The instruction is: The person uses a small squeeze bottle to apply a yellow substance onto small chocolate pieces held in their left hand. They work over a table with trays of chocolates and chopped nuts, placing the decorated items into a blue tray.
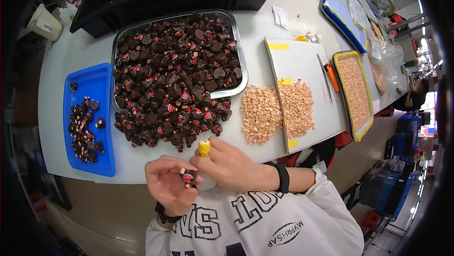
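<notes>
My left hand [163, 187] pinches a small dark-brown figurine [188, 176] with red and beige parts, in front of my body. Wrapped in my right hand [231, 165] is a small squeeze bottle [205, 149] with a yellow-wrapped neck and a white tip pointing up; its pale body shows only partly below the fingers. The two hands are close together at the table's near edge. Just beyond them, many similar brown figurines [175, 121] fill a metal tray [242, 62] and spill over its near side onto the table.
At left, a blue tray [108, 128] holds several figurines. A large black bin [189, 1] stands behind. To the right, small beige pieces [260, 114] lie beside and on a white board [307, 62] with tweezers and an orange-handled tool [332, 77]. A yellow-edged tray [358, 135] holds more beige pieces.
</notes>
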A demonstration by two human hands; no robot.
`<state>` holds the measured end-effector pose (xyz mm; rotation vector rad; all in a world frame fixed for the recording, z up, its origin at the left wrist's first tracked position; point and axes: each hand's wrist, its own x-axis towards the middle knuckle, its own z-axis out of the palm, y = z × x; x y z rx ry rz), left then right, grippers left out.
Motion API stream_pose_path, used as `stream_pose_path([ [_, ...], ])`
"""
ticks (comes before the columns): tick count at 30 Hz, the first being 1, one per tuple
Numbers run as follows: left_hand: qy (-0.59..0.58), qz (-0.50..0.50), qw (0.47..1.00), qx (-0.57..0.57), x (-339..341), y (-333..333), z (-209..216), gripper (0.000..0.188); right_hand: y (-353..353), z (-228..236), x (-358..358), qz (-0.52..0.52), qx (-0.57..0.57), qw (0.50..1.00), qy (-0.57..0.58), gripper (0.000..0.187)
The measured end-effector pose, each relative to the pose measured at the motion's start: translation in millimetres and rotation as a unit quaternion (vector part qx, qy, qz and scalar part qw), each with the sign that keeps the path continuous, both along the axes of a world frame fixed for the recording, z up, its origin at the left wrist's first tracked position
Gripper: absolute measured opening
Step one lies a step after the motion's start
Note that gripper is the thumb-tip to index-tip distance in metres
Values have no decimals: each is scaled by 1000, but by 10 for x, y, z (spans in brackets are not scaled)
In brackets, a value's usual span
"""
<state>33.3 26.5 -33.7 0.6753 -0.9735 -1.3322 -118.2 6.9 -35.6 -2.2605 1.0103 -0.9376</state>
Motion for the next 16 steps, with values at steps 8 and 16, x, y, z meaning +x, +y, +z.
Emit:
stream_pose_path([
  [8, -7, -126, 992, 1, -63, -3, 117, 38, 28, 277, -448, 13, 13, 982, -189, 31],
  [16, -42, -249, 968, -8, -99, -134, 151, 42, 128, 398, -562, 49, 117, 948, -293, 49],
])
